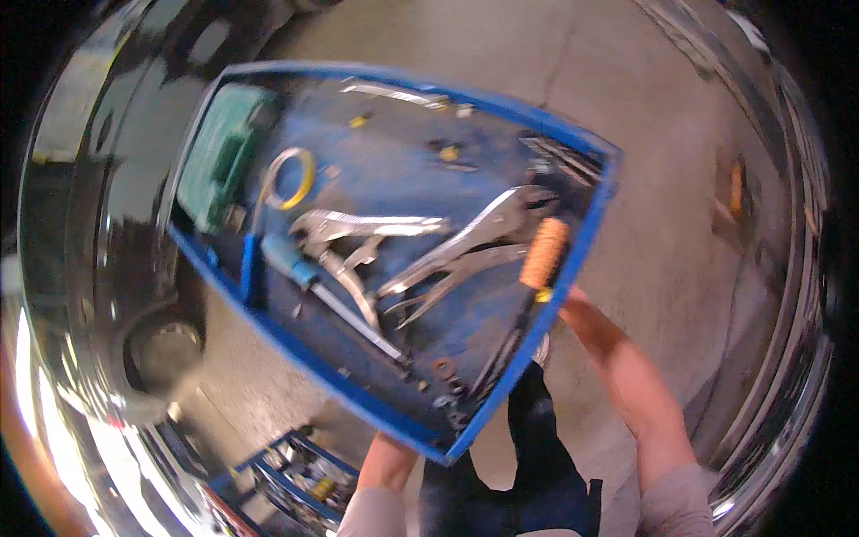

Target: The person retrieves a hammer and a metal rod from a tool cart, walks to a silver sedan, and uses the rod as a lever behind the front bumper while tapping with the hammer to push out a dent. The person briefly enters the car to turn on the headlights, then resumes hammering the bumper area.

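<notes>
A blue tool tray [581, 228] is held up, tilted, in front of me. My right hand [570, 302] grips its right side, the fingers mostly hidden by the rim. My left hand [392, 445] goes under the lower edge, its fingers hidden. Inside lie two large locking pliers [472, 224] [362, 224], a blue-handled screwdriver [286, 261], an orange-handled tool [543, 252], a yellow ring-shaped object [304, 174], a green plastic case [219, 166] and several small metal pieces [445, 367].
A dark glossy vehicle with a wheel [161, 353] stands at my left. Below left is a blue cart [268, 470] holding assorted items. At the right, a shiny vehicle body [796, 295] curves along the edge, beside the concrete floor [644, 224]. My legs [528, 430] show below the tray.
</notes>
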